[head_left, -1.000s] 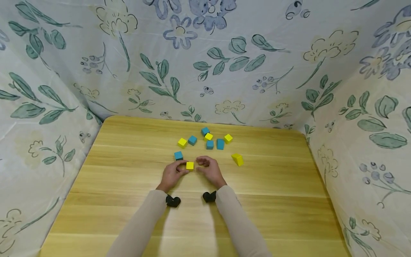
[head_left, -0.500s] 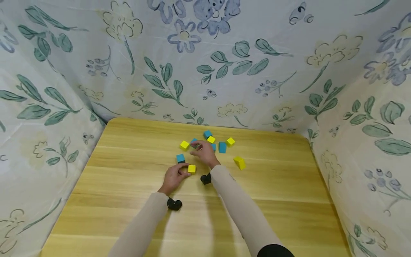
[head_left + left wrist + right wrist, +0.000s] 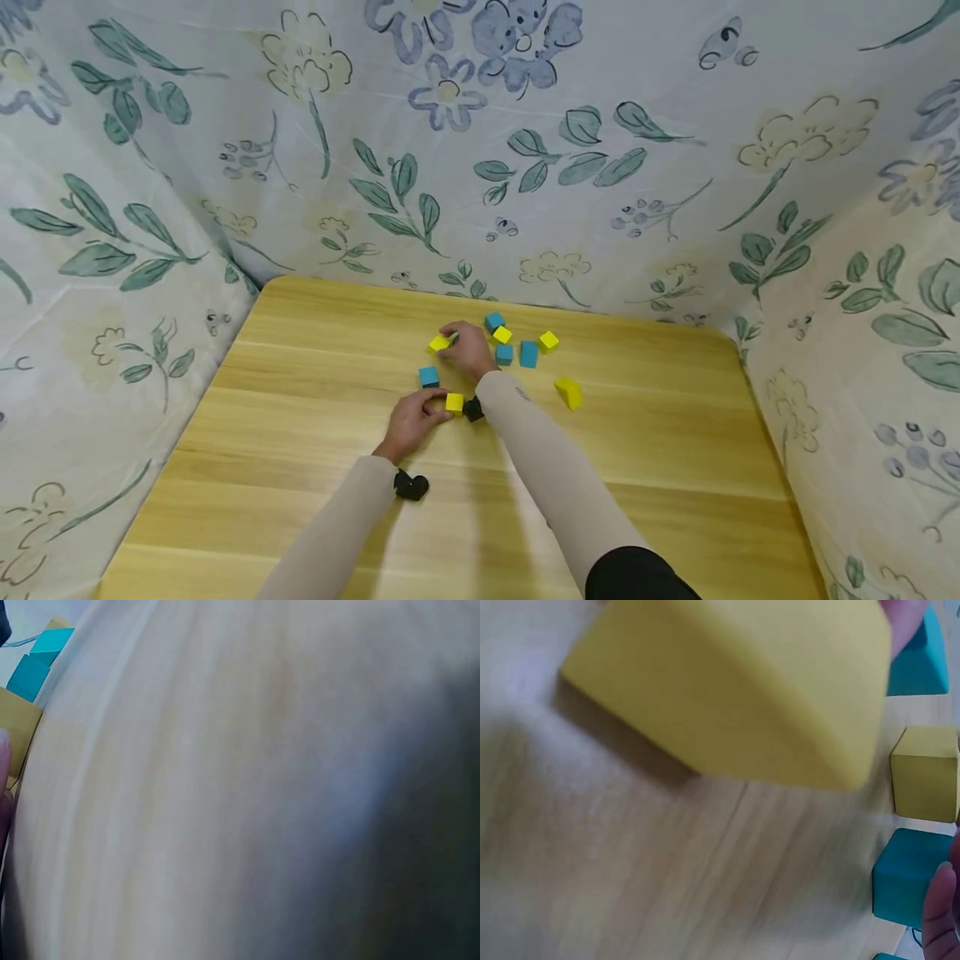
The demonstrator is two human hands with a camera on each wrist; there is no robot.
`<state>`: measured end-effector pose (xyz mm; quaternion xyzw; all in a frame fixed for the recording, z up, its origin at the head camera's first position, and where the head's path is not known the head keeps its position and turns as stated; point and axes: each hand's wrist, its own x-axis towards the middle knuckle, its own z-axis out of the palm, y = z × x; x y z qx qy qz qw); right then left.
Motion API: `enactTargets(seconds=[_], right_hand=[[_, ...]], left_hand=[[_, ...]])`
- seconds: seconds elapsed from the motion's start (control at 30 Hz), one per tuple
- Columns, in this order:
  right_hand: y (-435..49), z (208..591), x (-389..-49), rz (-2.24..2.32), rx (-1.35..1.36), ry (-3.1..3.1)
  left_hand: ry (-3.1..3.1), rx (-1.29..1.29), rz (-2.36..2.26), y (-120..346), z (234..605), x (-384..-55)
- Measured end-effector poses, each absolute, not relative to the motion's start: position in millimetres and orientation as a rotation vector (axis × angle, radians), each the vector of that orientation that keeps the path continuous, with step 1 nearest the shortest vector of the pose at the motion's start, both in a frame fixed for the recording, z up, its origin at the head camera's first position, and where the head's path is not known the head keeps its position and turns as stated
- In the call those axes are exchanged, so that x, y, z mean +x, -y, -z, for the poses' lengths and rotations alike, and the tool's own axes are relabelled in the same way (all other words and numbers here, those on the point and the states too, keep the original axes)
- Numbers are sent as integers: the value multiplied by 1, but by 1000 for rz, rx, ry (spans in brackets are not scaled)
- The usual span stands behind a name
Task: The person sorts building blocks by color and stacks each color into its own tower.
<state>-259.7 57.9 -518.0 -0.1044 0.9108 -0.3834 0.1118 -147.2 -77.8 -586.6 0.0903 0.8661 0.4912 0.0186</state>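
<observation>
My left hand (image 3: 409,425) pinches a yellow block (image 3: 454,405) between thumb and fingers, near the middle of the table. The same block fills the top of the right wrist view, with a fingertip at its edge. Further back, my right hand (image 3: 467,348) reaches over a blue block (image 3: 909,876), thumb and finger against its sides; in the head view the hand hides most of it. Just left of those fingers lies another yellow block (image 3: 437,342). A second blue block (image 3: 429,377) stands right behind my left fingertips.
Right of my right hand are blue blocks (image 3: 504,355), a small yellow block (image 3: 502,335) and a taller blue block (image 3: 528,354). A yellow block (image 3: 549,342) and a wedge-like yellow block (image 3: 569,392) lie further right. Floral cloth (image 3: 420,208) surrounds the wooden table (image 3: 300,400).
My right hand has left the side of the held yellow block and moved away from me, onto the blue block behind. The left hand keeps its grip. The head view has shifted slightly.
</observation>
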Motion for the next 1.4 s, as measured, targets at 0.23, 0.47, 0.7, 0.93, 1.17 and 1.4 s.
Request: enactTargets(seconds=[0.23, 0.47, 0.7, 0.93, 1.17, 1.4], right_hand=[[-57, 524, -262, 1041, -247, -2713], [-57, 526, -266, 966, -301, -2727], [-59, 524, -266, 970, -316, -2703], [-62, 526, -266, 1043, -352, -2667], [-64, 526, -264, 1086, -338, -2632], [-69, 518, -261, 1203, -373, -2625]], left_hand=[[-2693, 266, -1524, 77, 587, -146], [-2697, 246, -1510, 76, 582, -146], [-2687, 246, -1510, 76, 581, -145], [-2685, 240, -1511, 76, 583, -146], [-2679, 249, -1512, 77, 585, -145], [-2713, 287, -1527, 77, 586, -145]])
